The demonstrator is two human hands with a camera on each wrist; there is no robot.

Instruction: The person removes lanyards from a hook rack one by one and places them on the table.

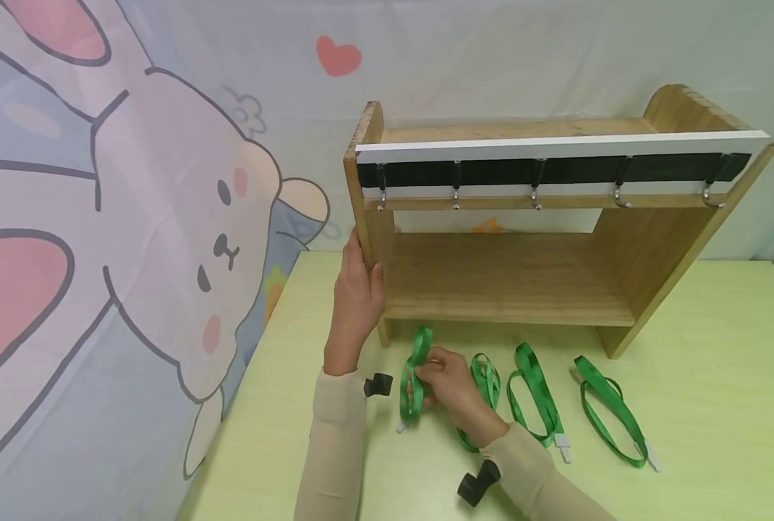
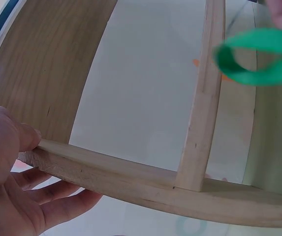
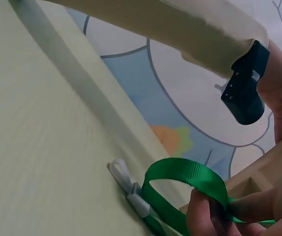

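My left hand (image 1: 357,297) grips the left side panel of a small wooden shelf (image 1: 511,271). The left wrist view shows the thumb on the panel's inner face and the fingers (image 2: 64,206) behind it. In front of the shelf, my right hand (image 1: 455,387) pinches a looped green lanyard (image 1: 410,401) between thumb and fingers. A white plastic clip (image 3: 139,204) hangs at its end, near the tabletop. Behind the right hand lies a second green lanyard (image 1: 487,380), partly hidden.
Two more green lanyards with pale clips, a middle one (image 1: 538,380) and a right one (image 1: 611,401), lie on the light table (image 1: 719,347). Several metal hooks (image 1: 535,195) line the black strip (image 1: 576,171) across the shelf's front. A cartoon-print cloth (image 1: 166,217) hangs behind.
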